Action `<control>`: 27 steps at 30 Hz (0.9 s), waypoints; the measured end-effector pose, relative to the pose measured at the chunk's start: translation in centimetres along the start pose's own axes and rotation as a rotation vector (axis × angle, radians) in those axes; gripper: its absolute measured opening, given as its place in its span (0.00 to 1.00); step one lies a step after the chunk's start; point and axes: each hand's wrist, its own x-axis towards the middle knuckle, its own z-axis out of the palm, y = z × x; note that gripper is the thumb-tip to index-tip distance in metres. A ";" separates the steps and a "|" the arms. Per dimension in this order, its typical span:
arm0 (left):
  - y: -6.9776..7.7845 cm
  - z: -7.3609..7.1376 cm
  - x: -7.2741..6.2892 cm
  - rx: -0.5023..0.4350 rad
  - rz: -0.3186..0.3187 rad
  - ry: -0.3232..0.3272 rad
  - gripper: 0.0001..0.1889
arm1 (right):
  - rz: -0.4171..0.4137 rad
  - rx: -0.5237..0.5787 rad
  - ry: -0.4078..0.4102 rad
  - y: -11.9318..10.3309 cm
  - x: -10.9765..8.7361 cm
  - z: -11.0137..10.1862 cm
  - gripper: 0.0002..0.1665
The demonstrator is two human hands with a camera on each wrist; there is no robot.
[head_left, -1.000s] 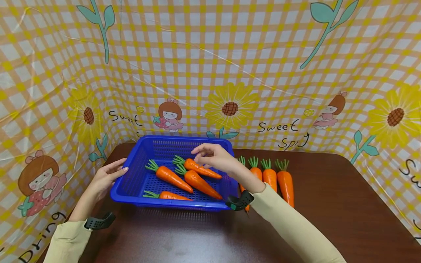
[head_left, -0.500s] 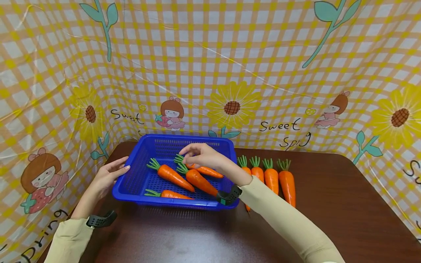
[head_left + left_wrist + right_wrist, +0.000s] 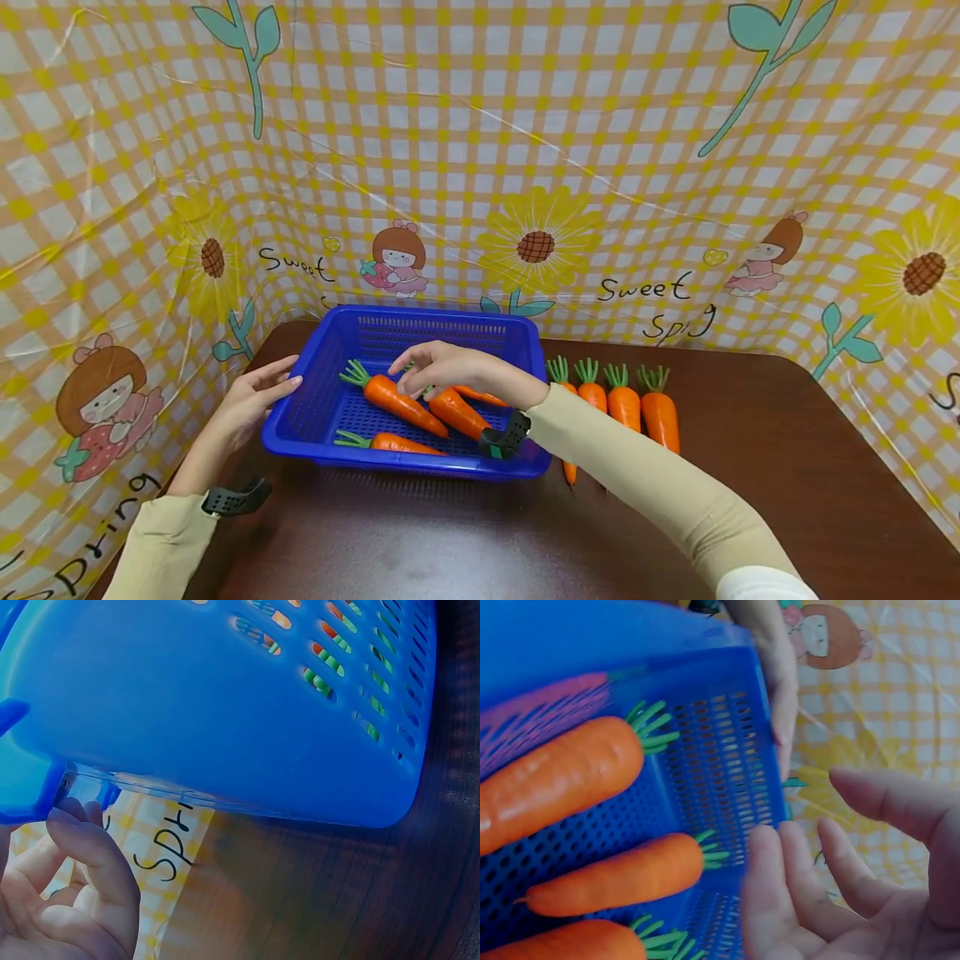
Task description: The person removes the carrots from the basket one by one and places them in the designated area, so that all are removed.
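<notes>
Leftward across the blue basket (image 3: pixel 405 464), the right hand (image 3: pixel 438 367) has moved since a second ago, when it was above the rearmost carrot; it now hangs above the middle of the load, its fingers loosely bent, grasping nothing. Meanwhile the left hand (image 3: pixel 247 400) grips the basket's left rim between thumb and fingers.

Inside, four carrots (image 3: pixel 403 407) with green tops lie on the perforated floor, tips toward the right; the rear one is partly hidden behind the right hand, and the front one lies along the near wall. Dark tabletop (image 3: pixel 750 450) shows before the near rim and farther right. Just beside the right rim, four loose carrots (image 3: pixel 624 408) form a row, partly covered by the right sleeve (image 3: pixel 645 479). Checked cloth (image 3: pixel 660 212) rises close behind the basket.
</notes>
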 end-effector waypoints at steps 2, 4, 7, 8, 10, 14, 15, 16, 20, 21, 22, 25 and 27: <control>0.1 0.0 0.0 0.004 -0.005 0.005 0.36 | 0.029 0.006 -0.058 0.1 0.3 -0.1 0.28; 0.1 0.1 0.0 0.003 -0.008 0.007 0.36 | 0.056 0.015 -0.114 0.1 0.5 -0.2 0.30; 0.1 0.1 0.0 0.005 -0.007 0.007 0.37 | 0.084 0.003 -0.167 0.2 0.7 -0.3 0.32; 0.0 0.1 0.1 0.004 -0.005 0.008 0.37 | 0.094 -0.008 -0.176 0.2 0.7 -0.4 0.32; 0.0 0.1 0.1 0.002 -0.003 0.008 0.37 | 0.119 -0.028 -0.184 0.3 0.9 -0.4 0.32; -0.1 0.1 0.1 -0.012 -0.006 0.008 0.36 | 0.199 -0.051 -0.191 0.6 1.2 -0.6 0.31; -0.1 0.1 0.1 -0.017 -0.008 0.007 0.36 | 0.220 -0.054 -0.193 0.8 1.2 -0.6 0.31; -0.1 0.1 0.1 -0.021 -0.009 0.007 0.36 | 0.236 -0.063 -0.195 0.9 1.3 -0.6 0.31; -0.2 0.1 0.1 -0.028 -0.011 0.014 0.36 | 0.275 -0.089 -0.204 1.4 1.6 -0.4 0.32; -0.2 0.1 0.1 -0.025 -0.010 0.017 0.36 | 0.279 -0.095 -0.206 1.6 1.7 -0.4 0.32; -0.2 0.1 0.1 -0.025 -0.009 0.019 0.36 | 0.282 -0.100 -0.210 1.7 1.8 -0.3 0.32; -0.1 0.1 0.1 -0.025 -0.007 0.018 0.36 | 0.292 -0.101 -0.218 2.0 2.1 -0.1 0.33; -0.1 0.1 0.2 -0.021 -0.007 0.019 0.36 | 0.297 -0.100 -0.226 2.1 2.2 -0.1 0.33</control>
